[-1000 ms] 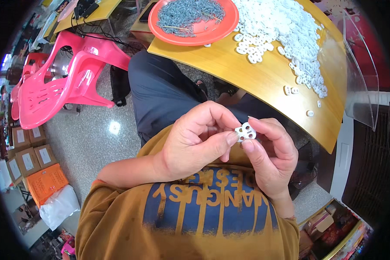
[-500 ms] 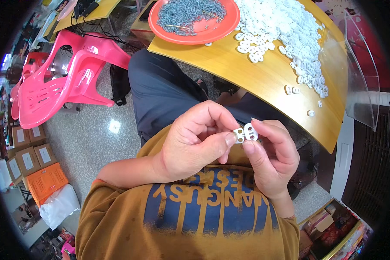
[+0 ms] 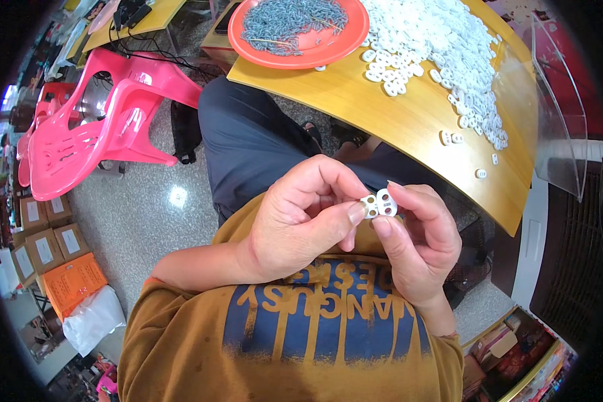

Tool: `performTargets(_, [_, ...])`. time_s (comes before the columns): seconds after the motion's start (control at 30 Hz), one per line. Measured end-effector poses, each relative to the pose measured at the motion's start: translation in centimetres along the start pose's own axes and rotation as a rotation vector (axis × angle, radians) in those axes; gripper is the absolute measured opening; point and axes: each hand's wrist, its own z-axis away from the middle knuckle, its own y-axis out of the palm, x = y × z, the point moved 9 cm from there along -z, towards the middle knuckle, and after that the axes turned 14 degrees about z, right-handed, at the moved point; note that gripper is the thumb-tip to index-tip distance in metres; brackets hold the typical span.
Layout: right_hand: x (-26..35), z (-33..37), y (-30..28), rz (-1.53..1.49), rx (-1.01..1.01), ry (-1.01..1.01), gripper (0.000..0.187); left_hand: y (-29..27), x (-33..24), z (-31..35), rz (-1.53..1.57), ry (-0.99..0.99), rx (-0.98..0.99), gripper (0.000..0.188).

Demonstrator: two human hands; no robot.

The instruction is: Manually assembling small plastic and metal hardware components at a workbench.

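Observation:
My left hand (image 3: 298,224) is closed, with thumb and forefinger pinching a small white two-hole cord lock part (image 3: 370,208). Between the thumb and forefinger of my right hand (image 3: 421,238) is an oval white two-hole cord lock piece (image 3: 386,202). The two pieces meet edge to edge in front of my chest; whether they are joined, I cannot tell. Past my knees, a red plate (image 3: 299,61) holds many small grey metal springs (image 3: 275,27). Beside it, a large heap of similar white pieces (image 3: 435,40) covers part of the yellow table (image 3: 355,94).
Several loose white pieces (image 3: 481,173) lie near the table's right end, by an upright clear panel (image 3: 563,107). A pink plastic chair (image 3: 67,154) stands on the left. Cardboard boxes (image 3: 43,248), an orange package (image 3: 67,285) and a white bag (image 3: 95,320) are at lower left.
The oval piece in my right fingers has shifted very slightly left and up, with its face turned a little. My left hand keeps its pinch in nearly the same place.

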Motion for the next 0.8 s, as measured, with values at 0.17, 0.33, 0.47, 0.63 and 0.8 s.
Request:
performTargets(0.17, [-0.3, 0.0, 0.1, -0.003, 0.012, 0.023, 0.030, -0.1, 0.2, 0.0, 0.007, -0.024, -0.017, 0.013])
performTargets(0.33, [0.2, -0.2, 0.2, 0.061, 0.049, -0.005, 0.030, 0.1, 0.3, 0.0, 0.000, -0.034, 0.025, 0.013])
performTargets(0.47, [-0.4, 0.1, 0.2, -0.005, 0.035, 0.077, 0.028, 0.2, 0.4, 0.0, -0.004, -0.046, 0.025, 0.014])
performTargets(0.63, [-0.8, 0.1, 0.2, -0.067, 0.041, 0.112, 0.028, 0.5, 0.3, -0.1, 0.009, -0.056, 0.048, 0.017])
performTargets(0.8, [-0.6, -0.1, 0.2, -0.056, 0.064, 0.093, 0.028, 0.6, 0.2, -0.3, 0.011, -0.060, 0.067, 0.020])
